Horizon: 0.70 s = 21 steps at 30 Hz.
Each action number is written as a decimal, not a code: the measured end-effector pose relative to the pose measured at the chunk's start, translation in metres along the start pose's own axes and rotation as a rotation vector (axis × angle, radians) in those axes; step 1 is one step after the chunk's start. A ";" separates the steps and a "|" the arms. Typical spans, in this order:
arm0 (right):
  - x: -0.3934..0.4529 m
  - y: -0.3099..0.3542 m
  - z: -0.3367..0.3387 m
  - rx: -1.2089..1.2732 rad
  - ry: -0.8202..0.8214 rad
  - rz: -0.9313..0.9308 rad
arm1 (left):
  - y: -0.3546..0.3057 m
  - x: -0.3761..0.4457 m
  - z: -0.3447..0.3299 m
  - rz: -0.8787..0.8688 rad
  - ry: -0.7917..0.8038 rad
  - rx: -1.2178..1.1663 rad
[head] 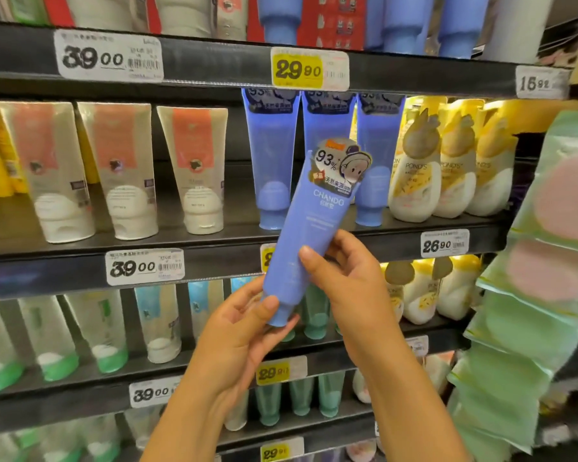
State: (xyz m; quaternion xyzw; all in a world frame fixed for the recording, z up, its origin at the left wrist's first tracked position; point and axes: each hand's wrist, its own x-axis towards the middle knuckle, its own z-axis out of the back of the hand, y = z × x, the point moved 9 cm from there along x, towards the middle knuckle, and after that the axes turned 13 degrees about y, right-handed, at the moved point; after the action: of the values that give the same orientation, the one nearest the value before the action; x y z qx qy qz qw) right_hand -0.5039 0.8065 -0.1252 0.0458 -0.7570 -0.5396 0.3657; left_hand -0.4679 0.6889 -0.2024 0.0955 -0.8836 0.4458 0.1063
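A blue Chando tube (309,228) with a "93%" sticker at its top is held tilted in front of the shop shelves, cap end down to the left. My left hand (244,328) grips its cap end from below, thumb on the front. My right hand (344,278) holds the tube's middle from the right, thumb across the front and fingers curled behind it. Three matching blue tubes (271,161) stand cap down on the shelf right behind it.
Dark shelves (214,245) carry price tags (144,266). White and orange tubes (121,171) stand at left, yellow and white Pond's bottles (417,168) at right, green-capped tubes (107,331) below. A strip of green packets (528,295) hangs at the far right.
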 end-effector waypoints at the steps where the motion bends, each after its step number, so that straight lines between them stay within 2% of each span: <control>1: -0.001 -0.001 -0.002 -0.007 0.007 0.001 | 0.000 0.000 0.002 -0.001 -0.001 0.002; 10: -0.008 -0.011 -0.008 -0.027 -0.003 -0.003 | 0.002 -0.006 0.010 0.005 0.004 0.032; 17: -0.015 -0.022 0.000 -0.080 -0.120 -0.054 | -0.005 -0.013 0.011 -0.004 -0.038 0.242; 21: -0.022 -0.025 0.001 -0.081 -0.131 -0.051 | -0.009 -0.018 0.013 -0.014 -0.045 0.410</control>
State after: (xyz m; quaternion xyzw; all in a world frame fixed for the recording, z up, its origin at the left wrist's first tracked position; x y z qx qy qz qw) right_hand -0.4967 0.8068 -0.1572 0.0148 -0.7555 -0.5805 0.3033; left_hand -0.4492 0.6746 -0.2081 0.1314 -0.7758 0.6135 0.0678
